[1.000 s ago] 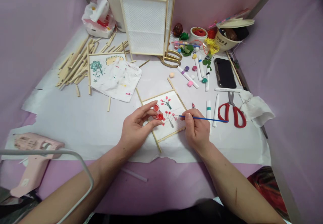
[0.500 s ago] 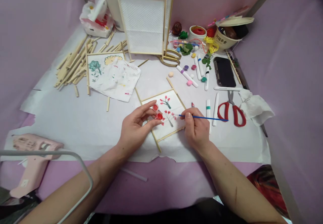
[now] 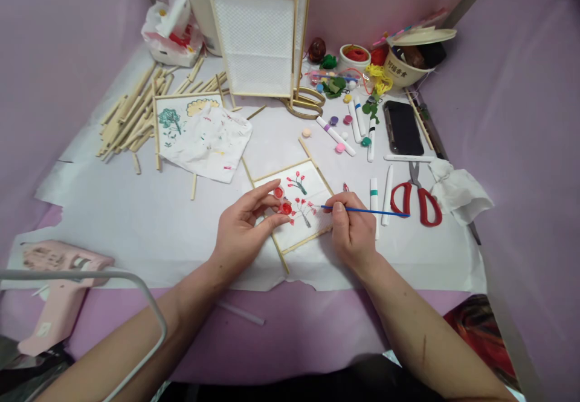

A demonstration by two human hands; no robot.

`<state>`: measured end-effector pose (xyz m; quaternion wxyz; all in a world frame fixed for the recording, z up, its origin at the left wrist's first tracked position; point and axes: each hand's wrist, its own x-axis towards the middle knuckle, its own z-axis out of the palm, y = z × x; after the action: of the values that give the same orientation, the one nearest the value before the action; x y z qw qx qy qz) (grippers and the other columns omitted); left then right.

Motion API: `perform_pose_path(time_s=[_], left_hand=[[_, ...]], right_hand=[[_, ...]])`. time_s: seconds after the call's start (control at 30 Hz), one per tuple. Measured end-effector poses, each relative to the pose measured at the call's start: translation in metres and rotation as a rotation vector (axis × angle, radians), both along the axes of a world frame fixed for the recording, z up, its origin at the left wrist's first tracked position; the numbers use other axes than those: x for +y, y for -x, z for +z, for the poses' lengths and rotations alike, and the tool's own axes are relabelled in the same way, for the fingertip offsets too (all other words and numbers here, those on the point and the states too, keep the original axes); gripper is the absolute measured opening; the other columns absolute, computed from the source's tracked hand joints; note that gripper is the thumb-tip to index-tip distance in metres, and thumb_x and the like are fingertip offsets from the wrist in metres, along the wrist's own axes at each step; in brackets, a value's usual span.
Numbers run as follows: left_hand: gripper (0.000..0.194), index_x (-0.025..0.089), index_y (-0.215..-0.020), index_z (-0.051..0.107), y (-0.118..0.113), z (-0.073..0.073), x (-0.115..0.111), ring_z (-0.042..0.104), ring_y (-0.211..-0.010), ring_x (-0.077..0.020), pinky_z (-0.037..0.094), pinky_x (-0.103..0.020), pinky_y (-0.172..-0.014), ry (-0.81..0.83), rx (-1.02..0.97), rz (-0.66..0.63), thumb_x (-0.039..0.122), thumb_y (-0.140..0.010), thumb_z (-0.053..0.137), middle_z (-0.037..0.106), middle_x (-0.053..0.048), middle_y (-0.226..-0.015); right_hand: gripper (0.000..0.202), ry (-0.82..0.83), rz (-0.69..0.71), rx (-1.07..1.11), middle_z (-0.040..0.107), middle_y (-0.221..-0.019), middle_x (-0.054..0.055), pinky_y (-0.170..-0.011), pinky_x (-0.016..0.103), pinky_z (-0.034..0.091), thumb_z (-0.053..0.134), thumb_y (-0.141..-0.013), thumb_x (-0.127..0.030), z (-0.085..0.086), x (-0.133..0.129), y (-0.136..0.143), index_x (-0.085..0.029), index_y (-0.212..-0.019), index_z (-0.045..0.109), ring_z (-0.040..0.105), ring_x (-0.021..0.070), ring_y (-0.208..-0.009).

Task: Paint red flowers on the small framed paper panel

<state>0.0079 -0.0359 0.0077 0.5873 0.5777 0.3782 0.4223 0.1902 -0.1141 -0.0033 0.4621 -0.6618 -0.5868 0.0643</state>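
My left hand pinches a small open paint pot of red paint between thumb and fingers, its lid flipped up. It is held over the left side of a white panel edged with thin wooden sticks. Two small trees with red blossoms are painted on that panel. A thin blue paintbrush is gripped in my right hand. Its pale tip points left, at the blossoms of the lower tree; whether it touches the surface I cannot tell.
Red-handled scissors, several white markers and a black phone lie to the right. A wooden-framed lantern shape stands behind. Wooden sticks and a stained tissue are at left. A pink glue gun lies front left.
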Motion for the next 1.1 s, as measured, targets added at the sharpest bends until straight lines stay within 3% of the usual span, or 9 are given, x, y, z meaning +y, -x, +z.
perform_pose_path(time_s=[1.1], left_hand=[[0.052,0.024,-0.118,0.069,0.0002,0.0012,0.0001,0.068,-0.100,-0.0210,0.052,-0.040,-0.100,0.004,0.005,-0.006,0.017,-0.068,0.082,0.071,-0.001,-0.087]], right_hand=[[0.020,-0.007,0.006,-0.056,0.062,-0.078,0.004,-0.070,0.035,0.045,0.038,-0.095,-0.021,-0.0016,0.0016,-0.0002,-0.021,-0.087,0.057,0.058,0.0188,-0.075]])
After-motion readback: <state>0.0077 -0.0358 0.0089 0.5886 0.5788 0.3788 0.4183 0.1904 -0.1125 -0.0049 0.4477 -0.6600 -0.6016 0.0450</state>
